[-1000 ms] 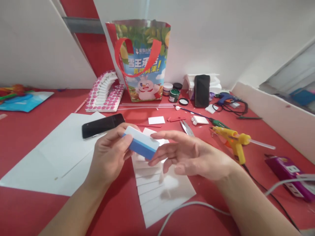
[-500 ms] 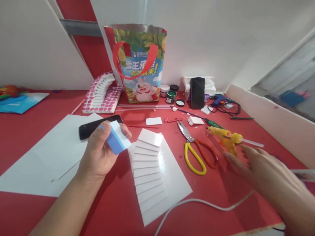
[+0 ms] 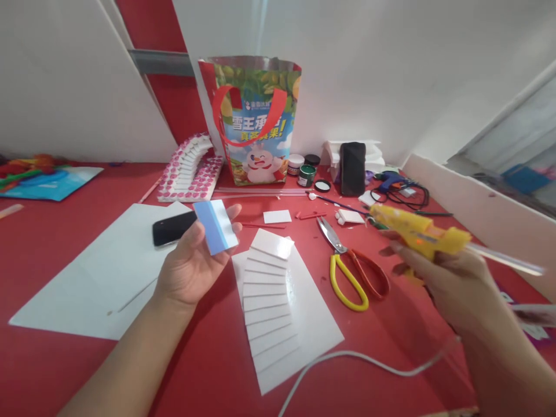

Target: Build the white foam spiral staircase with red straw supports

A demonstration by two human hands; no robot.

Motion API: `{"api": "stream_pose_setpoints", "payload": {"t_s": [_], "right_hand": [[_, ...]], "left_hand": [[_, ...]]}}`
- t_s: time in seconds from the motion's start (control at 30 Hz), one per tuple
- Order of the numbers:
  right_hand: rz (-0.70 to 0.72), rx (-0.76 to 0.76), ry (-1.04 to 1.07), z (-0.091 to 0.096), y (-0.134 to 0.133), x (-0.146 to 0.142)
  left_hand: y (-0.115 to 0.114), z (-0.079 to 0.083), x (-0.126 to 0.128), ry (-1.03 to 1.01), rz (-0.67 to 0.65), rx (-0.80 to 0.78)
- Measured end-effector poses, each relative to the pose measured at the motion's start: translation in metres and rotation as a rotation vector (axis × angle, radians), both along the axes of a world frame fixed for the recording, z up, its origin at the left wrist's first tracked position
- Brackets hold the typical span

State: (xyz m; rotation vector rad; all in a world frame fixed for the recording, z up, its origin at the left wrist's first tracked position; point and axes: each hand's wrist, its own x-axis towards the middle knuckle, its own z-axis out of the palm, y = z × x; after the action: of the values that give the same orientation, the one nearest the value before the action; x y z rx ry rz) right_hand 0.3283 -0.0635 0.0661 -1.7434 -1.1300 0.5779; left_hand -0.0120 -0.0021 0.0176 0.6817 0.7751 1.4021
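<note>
My left hand (image 3: 191, 263) holds a small white and blue foam block (image 3: 216, 226) up above the red table, thumb and fingers pinched on it. My right hand (image 3: 447, 278) is wrapped round the grip of a yellow hot glue gun (image 3: 419, 231), lifted off the table with its nozzle pointing left and a glue stick poking out behind. Between the hands lies a white sheet (image 3: 304, 301) with a fanned stair of several white foam strips (image 3: 267, 289) on it. Scissors with yellow and red handles (image 3: 351, 272) lie just left of the right hand.
A black phone (image 3: 171, 227) rests on a large white sheet (image 3: 95, 272) behind the left hand. A printed bag (image 3: 254, 124), paint jars (image 3: 306, 168), a second phone (image 3: 351, 168), cables and a pink-edged foam stair (image 3: 189, 174) stand at the back. A white cord (image 3: 347, 359) trails across the front.
My right hand reached right, closed on the glue gun and lifted it off the table. My left hand kept the foam block and turned it a little more upright.
</note>
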Motion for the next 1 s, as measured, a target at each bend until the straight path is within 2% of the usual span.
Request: {"api": "stream_pose_setpoints", "payload": {"t_s": [0.1,0.17,0.27,0.37,0.5,0.63,0.77,0.87,1.0], "right_hand": [[0.221,0.033,0.332,0.029,0.010,-0.033],[0.408,0.045,0.465,0.037,0.021,-0.053],[0.640,0.059,0.580,0.029,0.036,-0.076],[0.808,0.087,0.612,0.007,0.042,-0.089],[0.832,0.052,0.614,-0.014,0.040,-0.088],[0.832,0.032,0.554,-0.013,0.038,-0.083],[0.926,0.070,0.471,-0.013,0.037,-0.084],[0.976,0.079,0.451,-0.019,0.036,-0.087],[0.973,0.094,0.426,-0.019,0.034,-0.090]], "left_hand": [[-0.001,0.000,0.003,0.010,-0.027,-0.020],[-0.003,0.000,0.005,0.018,-0.041,-0.027],[-0.005,0.002,0.007,0.040,-0.088,-0.024],[-0.005,0.004,0.009,0.077,-0.133,0.001],[-0.004,0.007,0.011,0.111,-0.116,0.007],[-0.002,0.005,0.012,0.118,-0.099,0.001],[-0.001,0.002,0.012,0.080,-0.108,0.009],[-0.002,0.000,0.011,0.067,-0.160,0.042],[-0.004,-0.002,0.012,0.033,-0.250,0.077]]}}
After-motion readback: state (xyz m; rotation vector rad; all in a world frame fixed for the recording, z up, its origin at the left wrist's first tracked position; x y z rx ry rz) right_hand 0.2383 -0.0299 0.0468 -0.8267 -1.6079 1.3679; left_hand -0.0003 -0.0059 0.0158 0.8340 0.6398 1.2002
